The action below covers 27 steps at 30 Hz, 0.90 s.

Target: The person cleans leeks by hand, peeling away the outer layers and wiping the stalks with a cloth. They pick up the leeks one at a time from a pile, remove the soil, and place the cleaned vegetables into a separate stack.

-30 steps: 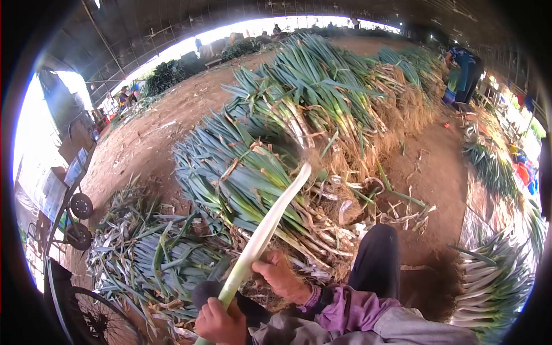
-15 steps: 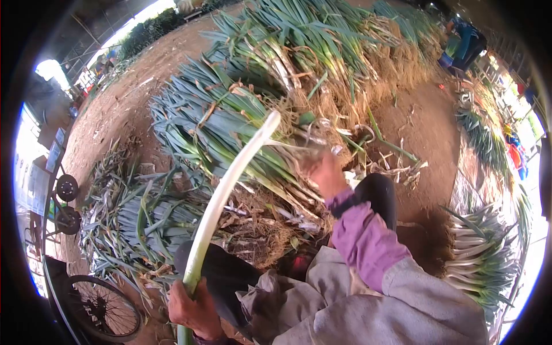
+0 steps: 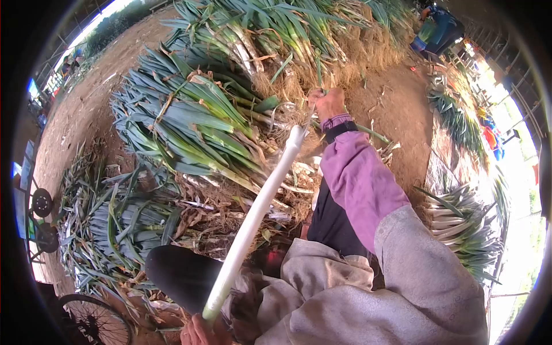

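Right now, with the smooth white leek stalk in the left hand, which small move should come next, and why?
Probably, open the curled bare right hand, to free it of any scrap; I cannot tell whether it holds one. It reaches beyond the upper tip of the smooth white leek stalk, whose lower part the bare left hand holds.

Smooth leek, matt cloth sleeve

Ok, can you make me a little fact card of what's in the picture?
Left hand: holds a green onion
Right hand: just beyond the onion's white end; grip unclear
Ahead: heaped green onions with shaggy roots
Right side: bunched green onions with white stalks
Top right: another person
Bottom left: spoked wheel
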Motion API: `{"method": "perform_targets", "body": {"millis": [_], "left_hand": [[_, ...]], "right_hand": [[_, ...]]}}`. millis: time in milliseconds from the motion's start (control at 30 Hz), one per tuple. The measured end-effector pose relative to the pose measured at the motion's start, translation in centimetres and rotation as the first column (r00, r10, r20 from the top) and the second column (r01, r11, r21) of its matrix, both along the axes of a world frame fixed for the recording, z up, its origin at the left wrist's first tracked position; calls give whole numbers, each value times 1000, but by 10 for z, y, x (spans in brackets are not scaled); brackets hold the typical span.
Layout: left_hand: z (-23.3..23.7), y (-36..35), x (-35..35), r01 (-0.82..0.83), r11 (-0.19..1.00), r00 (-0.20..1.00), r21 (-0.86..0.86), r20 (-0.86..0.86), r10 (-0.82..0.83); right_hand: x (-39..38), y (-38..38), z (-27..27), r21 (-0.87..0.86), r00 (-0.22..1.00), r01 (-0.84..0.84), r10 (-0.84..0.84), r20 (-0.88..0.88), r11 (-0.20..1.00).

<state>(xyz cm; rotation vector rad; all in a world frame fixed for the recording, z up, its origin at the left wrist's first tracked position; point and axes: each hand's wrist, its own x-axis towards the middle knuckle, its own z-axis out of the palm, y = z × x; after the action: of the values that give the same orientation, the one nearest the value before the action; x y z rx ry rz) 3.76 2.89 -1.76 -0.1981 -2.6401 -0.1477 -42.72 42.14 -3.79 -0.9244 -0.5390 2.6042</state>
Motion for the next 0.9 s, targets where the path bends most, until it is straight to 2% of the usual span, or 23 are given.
{"method": "perform_targets", "body": {"millis": [33, 133, 167, 200, 233, 267, 300, 333, 367, 400, 433, 467, 500, 533, 567, 600, 633, 667, 700, 767, 800, 867, 900], "left_hand": [[0, 1, 0, 21, 1000, 1000, 23, -9, -21], [13, 10, -1, -82, 922, 937, 378, 345, -58], [17, 19, -3, -263, 768, 889, 584, 456, -42], [21, 30, -6, -439, 543, 829, 716, 556, -63], [28, 37, -13, -592, 276, 760, 757, 639, -122], [41, 35, -27, -669, 350, 602, 656, 754, -262], [37, 33, -27, -620, 479, 604, 622, 768, -214], [27, 33, -26, -567, 596, 609, 568, 777, -161], [14, 32, -23, -513, 699, 614, 498, 782, -106], [-3, 17, -17, -469, 740, 661, 482, 748, -68], [8, 14, -25, -515, 702, 678, 492, 735, -19], [-5, -1, -13, -646, 384, 681, 660, 726, -102], [-18, -21, 6, -699, 7, 703, 715, 689, -174], [-9, -41, 19, -817, 259, 488, 515, 857, -166], [7, -26, 20, -705, 366, 596, 607, 787, -158], [25, 8, 20, -582, 454, 695, 675, 702, -154], [31, 35, 16, -431, 537, 789, 725, 592, -167], [16, 41, 20, -495, 8, 854, 869, 488, -181], [16, 26, 30, -630, 69, 743, 774, 626, -236], [22, -5, 39, -821, 177, 489, 543, 828, -274], [30, -5, 42, -854, 73, 473, 515, 828, -303], [21, 2, 50, -594, 539, 656, 597, 748, -105], [7, 2, 47, -395, 751, 754, 529, 654, -64]], "right_hand": [[-2, 3, -2, -41, 999, 35, -35, -3, 999], [1, 6, -5, -100, 1000, -6, 4, -22, 995], [1, 4, -4, 14, 1000, -26, 26, -12, 1000], [8, -4, 8, 129, 999, -45, 45, -1, 991], [17, -14, 18, 240, 998, -58, 57, 13, 969], [28, -36, 20, 572, 999, -34, 34, 10, 819], [38, -59, 6, 895, 994, 30, 77, -72, 445], [56, -83, -3, 991, 979, 130, 160, -123, -31], [78, -99, -10, 958, 903, 49, 398, -163, 282], [104, -118, -10, 825, 810, -131, 539, -231, 549], [104, -116, -19, 744, 763, -257, 602, -235, 616], [80, -90, -32, 796, 769, -235, 608, -199, 557], [34, -46, -53, 963, 808, -51, 578, -116, 265], [-9, 17, -77, 936, 910, 177, 412, -39, -304], [-8, 53, -66, 981, 911, 79, 388, -143, 176], [-14, 57, -45, 884, 947, -55, 305, -101, 464], [-20, 62, -24, 618, 982, -69, 161, -95, 783], [-31, 69, -4, 300, 998, 56, -42, -53, 952], [-31, 90, 12, 294, 995, 104, -102, -21, 950], [-35, 123, 36, 513, 997, 64, -80, 8, 856], [-32, 135, 45, 640, 996, 15, -67, 57, 768], [-29, 139, 55, 854, 972, -167, -62, 225, 493], [-28, 136, 52, 903, 940, -293, -77, 332, 316]]}}
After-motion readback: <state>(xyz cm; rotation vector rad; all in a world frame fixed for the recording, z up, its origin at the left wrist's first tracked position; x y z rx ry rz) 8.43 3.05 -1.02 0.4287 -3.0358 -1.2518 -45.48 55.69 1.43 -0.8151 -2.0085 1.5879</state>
